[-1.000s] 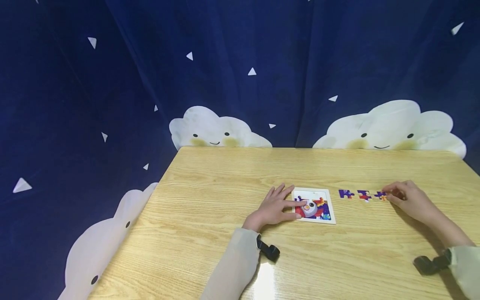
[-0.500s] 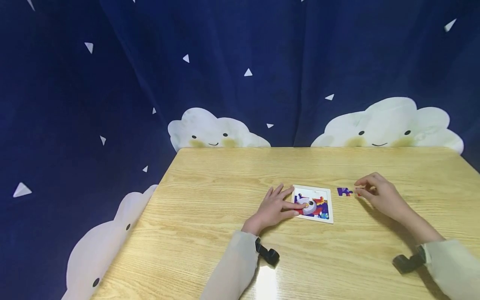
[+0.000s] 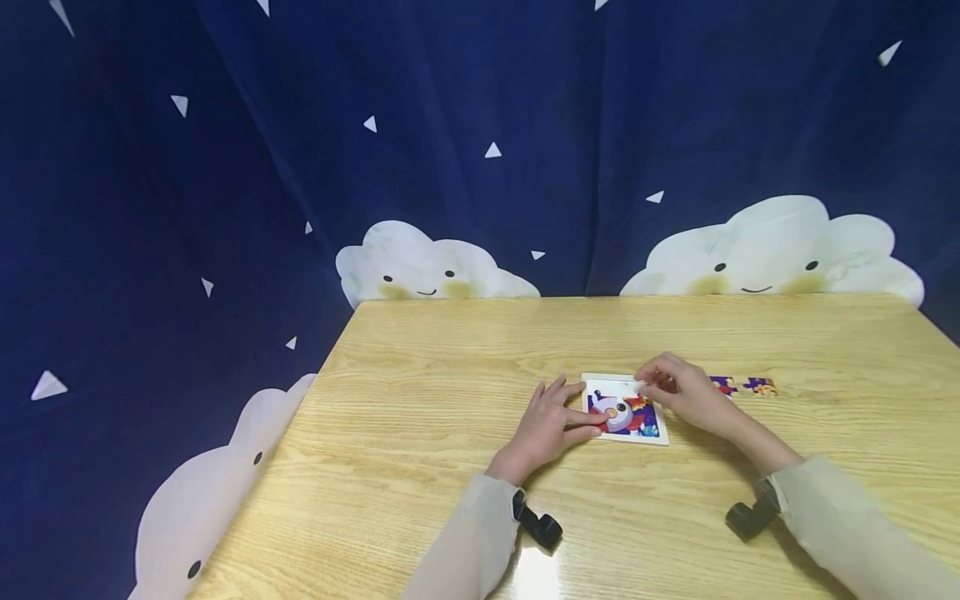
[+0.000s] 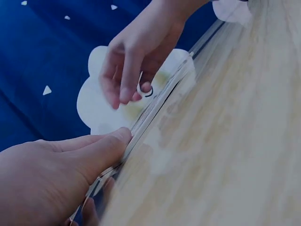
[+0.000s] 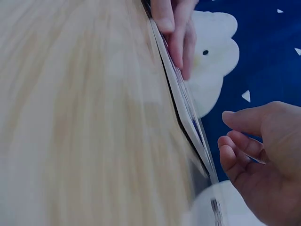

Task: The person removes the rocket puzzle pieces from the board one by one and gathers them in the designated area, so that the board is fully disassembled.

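A white-framed jigsaw puzzle (image 3: 626,442) with a cartoon character on it lies on the table. My left hand (image 3: 546,425) rests over its left side, fingers spread and mostly straight on the board. Over the puzzle's upper right corner is my right hand (image 3: 678,392), thumb and fingers loosely bent. In the right wrist view this right hand (image 5: 265,155) shows a gap between thumb and fingers, with nothing visible in it. Two loose puzzle pieces show to its right, one purple-red (image 3: 723,384) and one purple-orange (image 3: 761,386). The table where a third piece lay is covered by the right hand.
The pale wooden table (image 3: 420,367) reaches back to a dark blue curtain (image 3: 450,100) with white clouds and triangles. A black wrist strap with a camera mount (image 3: 542,527) sits at the left sleeve, another mount (image 3: 750,517) at the right.
My right hand has moved left from the rightmost loose piece, over the row of pieces, to the puzzle's upper right corner. The left hand has stayed nearly still on the board.
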Action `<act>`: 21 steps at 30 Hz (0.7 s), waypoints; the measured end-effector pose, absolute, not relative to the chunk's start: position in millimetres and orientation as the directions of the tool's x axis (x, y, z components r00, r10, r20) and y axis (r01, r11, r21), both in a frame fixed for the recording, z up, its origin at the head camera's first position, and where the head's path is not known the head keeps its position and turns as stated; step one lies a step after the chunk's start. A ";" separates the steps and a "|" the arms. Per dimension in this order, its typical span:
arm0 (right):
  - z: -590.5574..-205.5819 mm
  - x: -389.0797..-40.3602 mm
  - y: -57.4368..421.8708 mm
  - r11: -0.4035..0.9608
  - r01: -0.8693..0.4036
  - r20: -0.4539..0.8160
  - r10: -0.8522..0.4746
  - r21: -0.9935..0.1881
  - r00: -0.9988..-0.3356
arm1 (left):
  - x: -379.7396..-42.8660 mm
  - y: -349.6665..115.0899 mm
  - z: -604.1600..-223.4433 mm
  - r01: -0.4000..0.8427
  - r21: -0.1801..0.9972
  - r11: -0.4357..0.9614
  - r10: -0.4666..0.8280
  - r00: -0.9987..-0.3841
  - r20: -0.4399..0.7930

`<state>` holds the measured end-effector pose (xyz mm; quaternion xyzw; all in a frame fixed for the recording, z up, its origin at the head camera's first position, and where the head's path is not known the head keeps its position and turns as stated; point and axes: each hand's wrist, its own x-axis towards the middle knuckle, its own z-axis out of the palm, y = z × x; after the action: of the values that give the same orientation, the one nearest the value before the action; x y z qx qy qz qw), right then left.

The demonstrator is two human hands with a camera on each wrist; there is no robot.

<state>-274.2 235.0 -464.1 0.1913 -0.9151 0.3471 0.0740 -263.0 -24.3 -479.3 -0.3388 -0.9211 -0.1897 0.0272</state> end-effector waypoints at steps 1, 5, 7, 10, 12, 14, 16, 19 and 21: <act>-464.4 -275.0 231.6 0.680 -0.396 0.250 -0.308 -0.618 -0.918 | -262.4 -24.0 -479.7 0.635 0.333 0.697 0.610 -0.769 0.189; -466.1 -277.9 218.3 0.653 -0.388 0.204 -0.341 -0.651 -0.917 | -260.3 -22.8 -481.8 0.638 0.327 0.697 0.599 -0.769 0.224; -466.9 -279.2 212.4 0.636 -0.392 0.197 -0.357 -0.665 -0.913 | -259.3 -22.1 -482.0 0.641 0.324 0.696 0.595 -0.767 0.238; -467.9 -280.6 205.4 0.614 -0.396 0.188 -0.376 -0.683 -0.907 | -258.1 -20.9 -481.8 0.644 0.329 0.691 0.593 -0.765 0.253; -468.8 -281.5 202.5 0.608 -0.394 0.180 -0.383 -0.689 -0.906 | -257.6 -20.3 -481.1 0.650 0.332 0.684 0.595 -0.760 0.262; -469.7 -282.5 200.6 0.610 -0.389 0.171 -0.385 -0.690 -0.907 | -257.4 -20.1 -481.1 0.659 0.328 0.677 0.600 -0.752 0.272; -470.4 -283.4 199.4 0.616 -0.381 0.163 -0.380 -0.690 -0.910 | -257.5 -20.4 -481.1 0.671 0.315 0.671 0.608 -0.741 0.284; -471.3 -285.1 198.0 0.621 -0.379 0.163 -0.376 -0.686 -0.912 | -257.9 -21.8 -481.7 0.690 0.295 0.661 0.622 -0.724 0.300; -471.4 -285.9 197.2 0.627 -0.378 0.162 -0.374 -0.681 -0.913 | -258.6 -23.0 -482.6 0.700 0.286 0.654 0.632 -0.714 0.301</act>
<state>-285.9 197.2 -471.4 0.2084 -0.9021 0.3779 0.0022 -258.6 -23.0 -482.6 -0.3679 -0.9053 -0.1935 0.0877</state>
